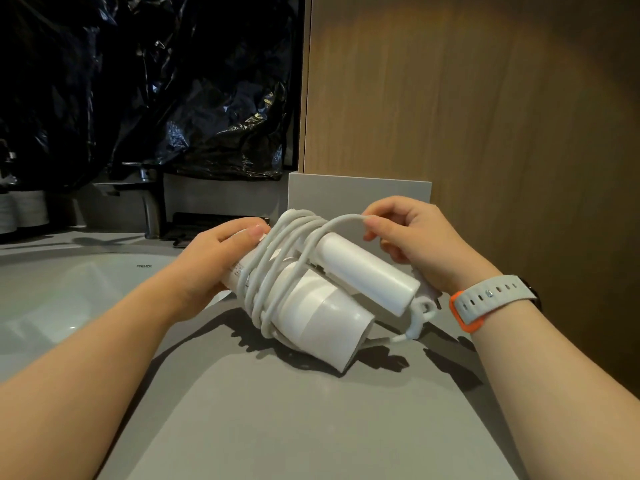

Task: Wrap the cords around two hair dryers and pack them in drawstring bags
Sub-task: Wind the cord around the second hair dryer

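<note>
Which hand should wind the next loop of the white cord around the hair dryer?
Probably the right hand: it already pinches the loose cord above the hair dryer. The left hand is busy gripping the dryer's far end, holding it steady.

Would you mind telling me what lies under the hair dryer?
Under the hair dryer shows grey countertop with its shadow, and a cord end trailing right. The spot directly beneath is covered.

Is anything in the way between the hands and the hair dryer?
No. The left hand already grips one end of the white hair dryer, and the right hand pinches a loop of its cord. No drawstring bag is in view.
</note>
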`<state>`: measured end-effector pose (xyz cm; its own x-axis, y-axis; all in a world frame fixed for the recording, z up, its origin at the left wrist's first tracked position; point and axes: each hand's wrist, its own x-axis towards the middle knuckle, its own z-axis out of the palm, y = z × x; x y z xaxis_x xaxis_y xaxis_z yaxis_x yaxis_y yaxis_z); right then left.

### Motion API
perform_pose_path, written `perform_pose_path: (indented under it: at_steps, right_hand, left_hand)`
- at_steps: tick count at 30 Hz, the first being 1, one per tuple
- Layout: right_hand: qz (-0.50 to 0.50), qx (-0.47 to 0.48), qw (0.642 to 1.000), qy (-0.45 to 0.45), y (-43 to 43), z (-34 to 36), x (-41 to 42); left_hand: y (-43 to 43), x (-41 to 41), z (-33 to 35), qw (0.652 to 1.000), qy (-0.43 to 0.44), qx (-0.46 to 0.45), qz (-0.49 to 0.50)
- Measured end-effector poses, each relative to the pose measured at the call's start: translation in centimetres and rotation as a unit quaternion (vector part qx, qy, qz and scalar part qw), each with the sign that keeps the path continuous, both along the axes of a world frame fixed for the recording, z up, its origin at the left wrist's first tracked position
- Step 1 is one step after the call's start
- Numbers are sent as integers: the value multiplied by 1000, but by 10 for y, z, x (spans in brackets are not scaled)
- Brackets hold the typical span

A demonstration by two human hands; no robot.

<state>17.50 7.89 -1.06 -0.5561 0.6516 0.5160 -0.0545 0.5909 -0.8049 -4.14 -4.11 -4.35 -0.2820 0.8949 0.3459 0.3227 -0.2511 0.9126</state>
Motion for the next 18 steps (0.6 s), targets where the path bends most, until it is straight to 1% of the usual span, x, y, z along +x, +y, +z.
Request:
perform_pose_path:
  at_steps: [4, 7, 11, 13, 14, 17, 18]
  right_hand:
    - [-10, -7, 999, -34, 4, -8, -6]
    - [-12, -23, 997, -66, 10, -15, -8]
    - [19, -92, 993, -73, 14, -20, -12]
    - [29, -169, 983, -58, 14, -21, -17]
    - [27, -190, 980, -54, 14, -22, -19]
    - [7, -147, 985, -86, 14, -32, -24]
    - [1, -154, 984, -94, 12, -32, -25]
  left_hand:
    - [3, -2, -2, 991, -101, -68, 64]
    - [3, 0, -5, 982, -145, -105, 61]
    - [4, 6, -9, 973, -189, -120, 54]
    - [6, 6, -10, 966, -217, -121, 68]
    - [7, 7, -9, 960, -239, -124, 78]
    - [11, 5, -7, 938, -298, -147, 97]
    - [12, 5, -7, 932, -313, -152, 98]
